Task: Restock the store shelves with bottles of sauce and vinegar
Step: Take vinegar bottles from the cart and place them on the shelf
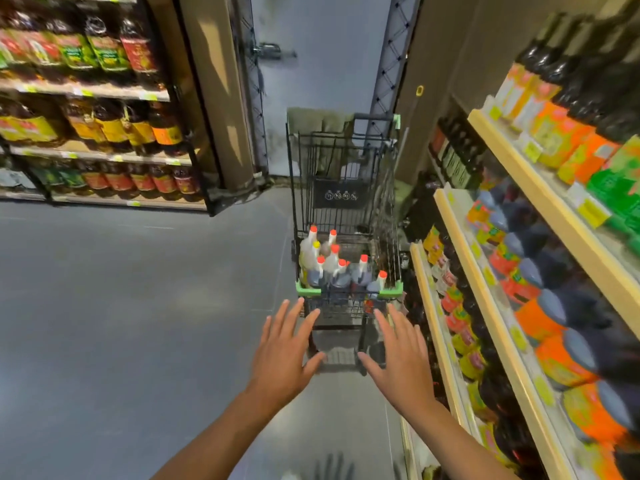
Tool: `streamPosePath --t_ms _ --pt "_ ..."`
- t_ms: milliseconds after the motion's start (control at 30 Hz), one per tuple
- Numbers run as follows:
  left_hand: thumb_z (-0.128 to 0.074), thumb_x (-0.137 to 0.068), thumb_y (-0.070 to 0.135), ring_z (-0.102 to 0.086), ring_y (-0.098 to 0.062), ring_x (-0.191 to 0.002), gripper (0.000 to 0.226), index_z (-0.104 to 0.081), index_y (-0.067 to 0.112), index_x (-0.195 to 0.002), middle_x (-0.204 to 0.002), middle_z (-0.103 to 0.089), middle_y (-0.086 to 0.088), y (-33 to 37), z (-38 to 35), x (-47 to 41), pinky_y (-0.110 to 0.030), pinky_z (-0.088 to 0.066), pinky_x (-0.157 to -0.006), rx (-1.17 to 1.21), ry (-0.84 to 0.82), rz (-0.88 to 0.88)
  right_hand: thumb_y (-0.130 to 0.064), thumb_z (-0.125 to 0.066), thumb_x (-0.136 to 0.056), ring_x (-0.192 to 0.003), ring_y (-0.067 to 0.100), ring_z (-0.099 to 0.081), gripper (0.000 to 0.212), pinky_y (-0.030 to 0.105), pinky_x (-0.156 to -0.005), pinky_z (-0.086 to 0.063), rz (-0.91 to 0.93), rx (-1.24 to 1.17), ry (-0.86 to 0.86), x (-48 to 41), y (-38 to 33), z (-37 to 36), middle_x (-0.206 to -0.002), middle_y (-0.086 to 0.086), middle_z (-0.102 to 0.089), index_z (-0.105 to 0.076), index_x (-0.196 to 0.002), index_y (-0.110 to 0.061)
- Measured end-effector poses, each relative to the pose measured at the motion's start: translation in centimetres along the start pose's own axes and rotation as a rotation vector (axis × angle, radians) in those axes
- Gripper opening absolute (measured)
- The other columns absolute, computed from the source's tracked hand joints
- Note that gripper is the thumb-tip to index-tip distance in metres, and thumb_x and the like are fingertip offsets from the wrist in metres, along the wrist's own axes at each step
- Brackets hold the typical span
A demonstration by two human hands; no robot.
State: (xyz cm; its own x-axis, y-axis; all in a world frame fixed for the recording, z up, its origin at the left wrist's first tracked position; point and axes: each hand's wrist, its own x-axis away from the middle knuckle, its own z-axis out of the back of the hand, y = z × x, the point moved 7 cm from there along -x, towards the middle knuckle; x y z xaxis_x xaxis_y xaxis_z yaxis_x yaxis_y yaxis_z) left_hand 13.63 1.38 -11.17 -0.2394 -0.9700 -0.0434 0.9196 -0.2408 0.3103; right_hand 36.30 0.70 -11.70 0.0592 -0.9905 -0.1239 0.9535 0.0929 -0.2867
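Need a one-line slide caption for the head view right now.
Both open hands, left and right, reach toward a cart of orange-capped bottles beside stocked shelves.

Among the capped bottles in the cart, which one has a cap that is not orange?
The pale bottle with the yellow cap, at the cart's left side between two orange-capped ones; every other visible cap is orange.
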Motion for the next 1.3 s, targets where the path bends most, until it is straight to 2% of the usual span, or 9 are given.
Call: streamPosePath --t_ms 200,467,633,733,967,1133,1200,1267,1300 --pt "-0.048 -0.100 0.060 0.016 -0.019 -0.158 0.077 -0.012 0.036 -0.164 -0.173 0.006 0.006 -4.2 0.0 -9.7 -0.043 0.003 -0.128 -0.002 -0.032 -0.028 -0.063 -0.063 -0.090 -0.154 0.021 -0.022 0.085 0.044 -0.124 -0.018 -0.031 -0.001 -0.032 -10.0 -0.4 -2.4 -0.167 -0.001 -0.024 -0.030 -0.159 -0.026" --pt "-0.051 -0.098 0.061 0.011 -0.020 -0.160 0.079 -0.012 0.040 -0.163 -0.172 0.006 0.009 -7.9 -2.7 -23.3 -0.046 -0.003 -0.130 0.001 -0.114 -0.055 -0.067 -0.047 -0.096 -0.158 0.015 -0.005 0.083 0.038 -0.129 -0.007 -0.108 -0.099 -0.139 -22.8 2.4 -7.4 -0.170 -0.009 -0.006 -0.011 -0.162 -0.033" --pt "-0.049 -0.099 0.058 0.015 -0.019 -0.159 0.081 -0.003 0.041 -0.163 -0.173 0.008 0.007 -9.2 -3.2 -31.4 -0.037 0.009 -0.125 -0.016 -0.173 -0.086 -0.062 -0.046 -0.099 -0.157 0.013 -0.009 0.078 0.039 -0.128 -0.007 -0.111 -0.073 -0.233 -30.5 4.5 -9.6 -0.169 -0.009 -0.013 -0.016 -0.162 -0.027" --pt "-0.048 -0.100 0.058 0.013 -0.022 -0.159 0.078 -0.009 0.036 -0.164 -0.173 0.004 0.003 -9.8 -3.4 -35.9 -0.038 0.009 -0.125 -0.020 -0.181 -0.099 -0.061 -0.046 -0.099 -0.156 0.012 -0.010 0.076 0.038 -0.128 -0.008 -0.119 -0.080 -0.285 -34.0 5.4 -10.8 -0.168 -0.012 -0.017 -0.017 -0.162 -0.030" --pt "-0.049 -0.100 0.056 0.011 -0.023 -0.160 0.079 -0.006 0.037 -0.164 -0.173 0.003 0.003 -10.3 -5.8 -45.9 -0.044 -0.003 -0.130 -0.037 -0.304 -0.225 -0.067 -0.039 -0.098 -0.155 0.012 -0.014 0.077 0.034 -0.128 -0.006 -0.223 -0.161 -0.337 -38.8 7.8 -14.0 -0.168 -0.012 -0.017 -0.017 -0.162 -0.029" --pt "-0.045 -0.101 0.056 0.013 -0.022 -0.159 0.080 -0.004 0.033 -0.165 -0.171 0.008 0.007 -10.1 -8.8 -52.7 -0.044 0.000 -0.130 -0.093 -0.432 -0.406 -0.042 -0.068 -0.091 -0.138 0.017 -0.046 0.074 0.030 -0.115 -0.037 -0.405 -0.169 -0.311 -41.1 9.2 -16.2 -0.154 -0.004 -0.045 -0.038 -0.155 -0.019" --pt "-0.045 -0.102 0.056 0.013 -0.022 -0.159 0.081 -0.001 0.033 -0.165 -0.173 0.007 0.005 -10.4 -9.8 -55.0 -0.043 0.001 -0.130 -0.111 -0.498 -0.484 -0.037 -0.061 -0.094 -0.132 0.016 -0.048 0.064 0.028 -0.107 -0.042 -0.543 -0.178 -0.316 -41.7 9.6 -16.8 -0.149 -0.004 -0.047 -0.038 -0.152 -0.023" --pt "-0.045 -0.103 0.056 0.011 -0.021 -0.159 0.080 -0.001 0.033 -0.165 -0.173 0.005 0.003 -10.9 -10.8 -57.2 -0.042 0.000 -0.130 -0.121 -0.552 -0.555 -0.049 -0.043 -0.096 -0.121 0.016 -0.055 0.052 0.030 -0.098 -0.050 -0.660 -0.186 -0.266 -42.1 9.5 -16.8 -0.138 -0.005 -0.054 -0.049 -0.142 -0.027" --pt "-0.044 -0.103 0.056 0.010 -0.021 -0.160 0.078 -0.002 0.033 -0.165 -0.174 0.004 0.002 -11.2 -11.3 -58.1 -0.042 -0.001 -0.130 -0.130 -0.581 -0.587 -0.055 -0.034 -0.094 -0.116 0.017 -0.058 0.056 0.031 -0.093 -0.052 -0.716 -0.221 -0.233 -42.2 9.4 -16.9 -0.133 -0.004 -0.056 -0.054 -0.137 -0.026"
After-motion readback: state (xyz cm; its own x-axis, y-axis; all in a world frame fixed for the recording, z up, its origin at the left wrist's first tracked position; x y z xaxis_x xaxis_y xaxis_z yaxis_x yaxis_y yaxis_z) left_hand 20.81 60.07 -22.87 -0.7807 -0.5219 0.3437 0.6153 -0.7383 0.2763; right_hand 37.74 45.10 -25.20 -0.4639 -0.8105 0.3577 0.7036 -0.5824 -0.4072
